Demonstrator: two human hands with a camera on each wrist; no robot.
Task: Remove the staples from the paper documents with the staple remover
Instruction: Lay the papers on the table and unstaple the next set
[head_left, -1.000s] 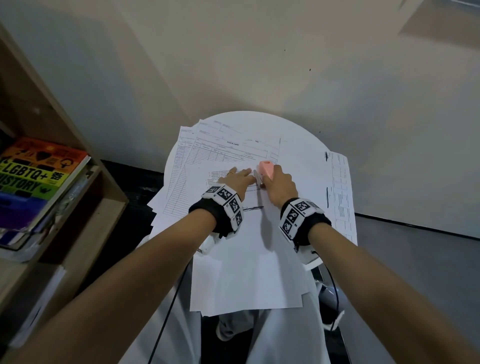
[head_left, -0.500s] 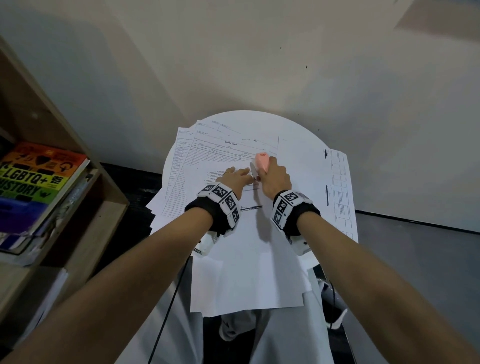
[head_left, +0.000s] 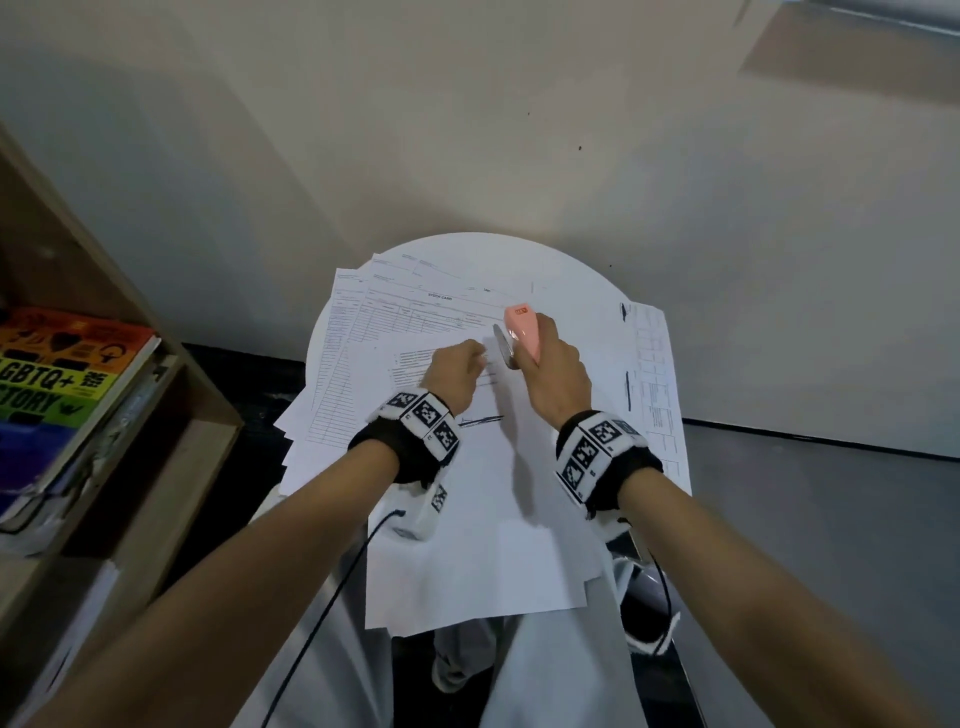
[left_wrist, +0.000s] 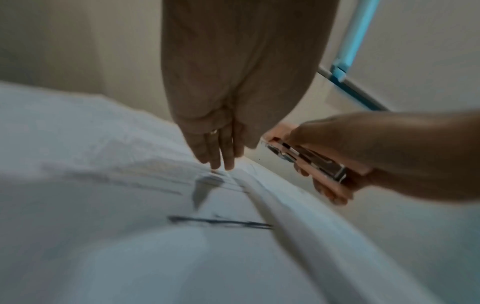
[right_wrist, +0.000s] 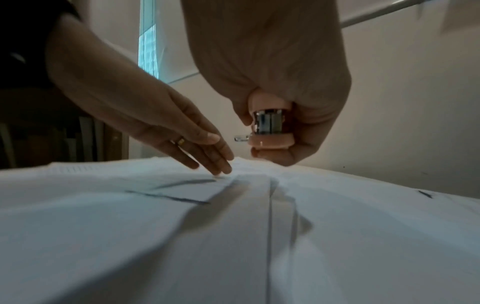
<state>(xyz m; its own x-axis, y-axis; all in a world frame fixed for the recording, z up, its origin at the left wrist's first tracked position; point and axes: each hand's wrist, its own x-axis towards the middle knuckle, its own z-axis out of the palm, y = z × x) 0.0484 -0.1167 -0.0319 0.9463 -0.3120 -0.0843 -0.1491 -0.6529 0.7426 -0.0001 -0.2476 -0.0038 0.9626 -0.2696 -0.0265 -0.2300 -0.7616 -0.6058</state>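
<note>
White paper documents (head_left: 467, 499) lie spread over a small round white table (head_left: 571, 291). My left hand (head_left: 457, 371) lies on the top sheet (left_wrist: 130, 236) with straight fingers (right_wrist: 218, 162) pressing it down. My right hand (head_left: 553, 371) grips a pink staple remover (head_left: 524, 332) with a metal blade, held just above the paper to the right of the left fingertips (left_wrist: 221, 162). In the right wrist view the remover (right_wrist: 270, 131) hangs clear of the sheet (right_wrist: 233, 236). No staple can be made out.
A wooden bookshelf (head_left: 130, 467) with colourful books (head_left: 57, 374) stands at the left. More printed sheets (head_left: 654, 374) hang over the table's right edge. A wall (head_left: 519, 130) rises right behind the table. A cable (head_left: 322, 613) runs from my left wrist band.
My right hand has lifted the staple remover off the paper and moved it slightly right. The left hand stays pressing the sheet.
</note>
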